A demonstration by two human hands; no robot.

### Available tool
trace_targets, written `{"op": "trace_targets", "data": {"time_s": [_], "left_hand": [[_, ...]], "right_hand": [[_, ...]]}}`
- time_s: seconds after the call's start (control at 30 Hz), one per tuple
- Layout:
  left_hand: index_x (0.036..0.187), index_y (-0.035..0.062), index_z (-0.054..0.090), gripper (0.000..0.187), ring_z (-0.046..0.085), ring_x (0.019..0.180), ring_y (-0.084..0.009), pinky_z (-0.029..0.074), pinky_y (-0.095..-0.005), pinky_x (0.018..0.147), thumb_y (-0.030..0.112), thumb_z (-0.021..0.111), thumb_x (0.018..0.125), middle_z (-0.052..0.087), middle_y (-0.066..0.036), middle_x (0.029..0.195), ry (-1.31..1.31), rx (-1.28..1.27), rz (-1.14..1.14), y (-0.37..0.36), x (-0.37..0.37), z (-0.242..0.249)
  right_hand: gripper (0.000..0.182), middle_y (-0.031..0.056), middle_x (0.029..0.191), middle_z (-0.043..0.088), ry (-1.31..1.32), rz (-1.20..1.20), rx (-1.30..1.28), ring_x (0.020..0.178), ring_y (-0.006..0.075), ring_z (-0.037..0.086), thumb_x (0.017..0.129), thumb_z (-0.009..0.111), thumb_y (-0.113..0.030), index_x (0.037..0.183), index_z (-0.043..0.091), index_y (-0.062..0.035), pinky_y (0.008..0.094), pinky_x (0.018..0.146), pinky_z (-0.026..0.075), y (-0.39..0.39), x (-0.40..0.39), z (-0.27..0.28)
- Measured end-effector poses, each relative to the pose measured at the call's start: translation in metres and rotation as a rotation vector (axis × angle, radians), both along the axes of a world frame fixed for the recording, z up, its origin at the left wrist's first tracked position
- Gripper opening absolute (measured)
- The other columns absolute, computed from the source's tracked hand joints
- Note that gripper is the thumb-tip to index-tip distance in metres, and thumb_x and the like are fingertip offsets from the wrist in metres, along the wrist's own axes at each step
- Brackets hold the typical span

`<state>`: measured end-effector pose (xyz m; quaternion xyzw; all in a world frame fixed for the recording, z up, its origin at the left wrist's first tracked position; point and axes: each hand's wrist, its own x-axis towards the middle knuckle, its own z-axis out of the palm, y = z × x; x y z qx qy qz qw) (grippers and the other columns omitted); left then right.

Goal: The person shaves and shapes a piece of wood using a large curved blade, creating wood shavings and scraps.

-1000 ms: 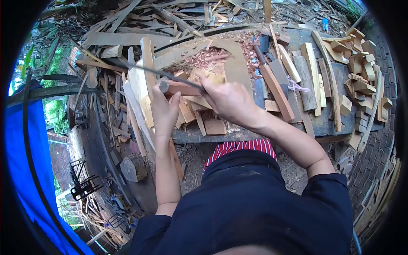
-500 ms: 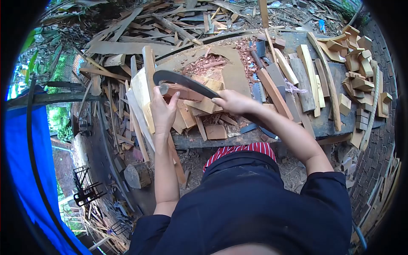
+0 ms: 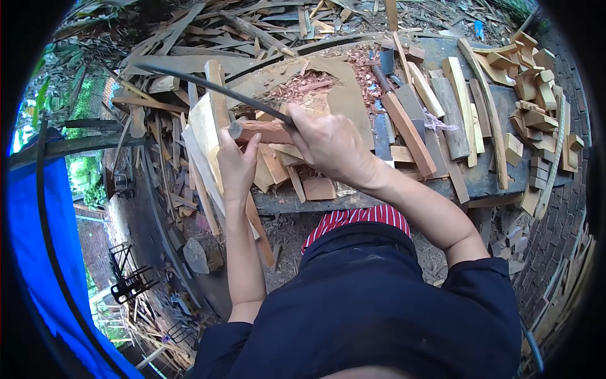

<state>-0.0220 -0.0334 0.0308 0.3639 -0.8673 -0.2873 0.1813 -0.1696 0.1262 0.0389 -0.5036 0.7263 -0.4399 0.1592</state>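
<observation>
My left hand (image 3: 237, 161) grips the left end of a reddish wood piece (image 3: 268, 131), thumb on its near side. My right hand (image 3: 331, 146) is closed round the handle of a machete (image 3: 214, 86), whose long dark blade points up and left above the wood piece, seen nearly edge-on. The piece's right end is partly hidden by my right hand. Pale wood blocks (image 3: 273, 167) lie below it, and reddish shavings (image 3: 303, 85) are scattered just beyond.
On the workbench (image 3: 435, 54) to the right lie a handsaw (image 3: 382, 136), long wood strips and a reddish bar (image 3: 409, 136). Cut blocks (image 3: 536, 120) are piled at the far right. Scrap wood covers the ground behind; a blue tarp (image 3: 44, 252) hangs at left.
My right hand has risen with the machete, and the blade has swung from lying across the wood piece to pointing farther up and left. My left hand has shifted slightly left.
</observation>
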Motion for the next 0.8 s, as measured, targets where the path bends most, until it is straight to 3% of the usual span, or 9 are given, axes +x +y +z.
{"op": "trace_targets", "data": {"time_s": [0.1, 0.13, 0.17, 0.27, 0.33, 0.5, 0.6, 0.67, 0.8], "left_hand": [[0.109, -0.0046, 0.047, 0.038, 0.068, 0.086, -0.0312, 0.053, -0.0371, 0.074, 0.012, 0.07, 0.084, 0.067, -0.021, 0.096, -0.02, -0.027, 0.049, 0.007, -0.002, 0.008], [0.109, -0.0046, 0.047, 0.038, 0.068, 0.086, -0.0312, 0.053, -0.0371, 0.074, 0.012, 0.07, 0.084, 0.067, -0.021, 0.096, -0.018, -0.032, 0.052, 0.007, 0.002, 0.004], [0.109, -0.0045, 0.047, 0.038, 0.068, 0.086, -0.0328, 0.052, -0.0377, 0.074, 0.013, 0.07, 0.084, 0.067, -0.021, 0.094, -0.024, -0.053, 0.057, 0.004, 0.006, -0.004], [0.108, -0.004, 0.045, 0.04, 0.067, 0.085, -0.0363, 0.051, -0.0396, 0.072, 0.016, 0.071, 0.084, 0.066, -0.023, 0.09, -0.037, -0.044, 0.062, 0.006, 0.007, -0.003], [0.105, -0.0054, 0.045, 0.04, 0.069, 0.081, -0.0279, 0.053, -0.0351, 0.068, 0.018, 0.071, 0.086, 0.067, -0.02, 0.088, -0.05, -0.141, 0.038, 0.006, 0.002, 0.0], [0.106, -0.0049, 0.045, 0.041, 0.068, 0.077, -0.0281, 0.053, -0.0365, 0.065, 0.021, 0.07, 0.087, 0.066, -0.02, 0.086, -0.121, -0.107, 0.051, 0.006, 0.0, 0.006], [0.105, -0.0037, 0.045, 0.04, 0.067, 0.08, -0.0337, 0.051, -0.0386, 0.067, 0.017, 0.071, 0.084, 0.066, -0.022, 0.087, 0.005, -0.036, 0.05, 0.006, 0.0, 0.002], [0.106, -0.0036, 0.045, 0.039, 0.067, 0.081, -0.0325, 0.051, -0.0377, 0.068, 0.016, 0.071, 0.084, 0.066, -0.022, 0.089, 0.005, -0.058, 0.018, 0.003, 0.008, -0.002], [0.107, -0.0037, 0.045, 0.037, 0.068, 0.082, -0.0278, 0.051, -0.0353, 0.071, 0.012, 0.07, 0.085, 0.066, -0.02, 0.09, -0.025, 0.059, -0.024, 0.0, 0.004, 0.009]], "right_hand": [[0.023, 0.0229, 0.07, 0.064, 0.124, 0.023, 0.299, 0.067, 0.043, 0.064, 0.092, 0.05, -0.02, 0.109, 0.052, -0.0046, 0.0502, 0.06, 0.052, 0.003, 0.016, -0.086], [0.031, 0.0265, 0.085, 0.067, 0.001, 0.067, 0.455, 0.08, 0.0405, 0.067, 0.085, 0.045, -0.01, 0.114, 0.053, -0.0024, 0.0517, 0.068, 0.054, 0.009, 0.008, -0.109], [0.031, 0.0281, 0.089, 0.065, -0.145, 0.034, 0.519, 0.083, 0.0423, 0.066, 0.087, 0.045, -0.012, 0.114, 0.054, -0.0018, 0.054, 0.07, 0.052, 0.01, 0.001, -0.14], [0.026, 0.0274, 0.075, 0.064, -0.021, 0.034, 0.384, 0.073, 0.0474, 0.062, 0.092, 0.049, -0.021, 0.111, 0.054, -0.004, 0.0555, 0.066, 0.05, 0.01, 0.006, -0.142], [0.025, 0.0256, 0.07, 0.062, -0.011, 0.018, 0.29, 0.066, 0.0462, 0.062, 0.094, 0.05, -0.024, 0.109, 0.053, -0.0038, 0.0553, 0.061, 0.049, 0.001, 0.006, -0.102], [0.026, 0.0224, 0.067, 0.062, -0.047, -0.012, 0.007, 0.062, 0.0449, 0.061, 0.094, 0.051, -0.024, 0.111, 0.05, -0.0048, 0.0536, 0.058, 0.049, -0.01, 0.004, -0.025], [0.024, 0.0237, 0.068, 0.062, -0.008, 0.056, 0.178, 0.064, 0.0453, 0.062, 0.094, 0.05, -0.024, 0.108, 0.051, -0.0042, 0.0546, 0.06, 0.049, 0.001, 0.009, -0.072], [0.019, 0.0254, 0.074, 0.064, -0.032, 0.04, 0.524, 0.072, 0.0444, 0.064, 0.093, 0.044, -0.016, 0.105, 0.053, -0.0042, 0.0551, 0.063, 0.05, 0.005, 0.001, -0.15], [0.022, 0.0274, 0.078, 0.064, -0.09, -0.029, 0.464, 0.076, 0.0456, 0.064, 0.094, 0.045, -0.02, 0.105, 0.053, -0.0029, 0.0557, 0.067, 0.05, 0.018, -0.008, -0.143]]}}
